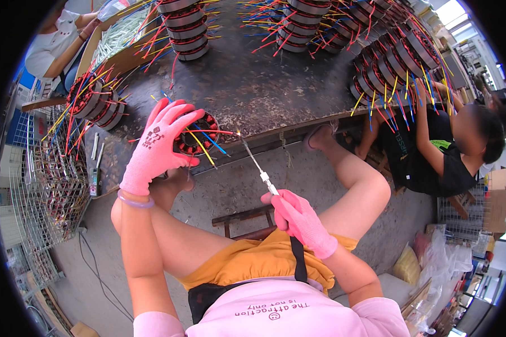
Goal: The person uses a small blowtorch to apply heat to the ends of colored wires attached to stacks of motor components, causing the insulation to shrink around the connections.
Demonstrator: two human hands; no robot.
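Observation:
My left hand, in a pink glove, is closed around a motor stator at the near table edge. Red, blue and yellow wires stick out of it. One red wire points right, toward the tool in my other hand. That hand, my right, also pink-gloved, grips a slim tool with a white handle and a long thin metal shaft. The shaft's tip meets or nearly touches the red wire's end, where a small orange glow shows. The tool's exact kind is not plain.
Stacked stators with loose wires line the far side of the dark worktable; another stack stands left. A box of white tubes is far left. One person sits right, another far left. A wire rack stands left.

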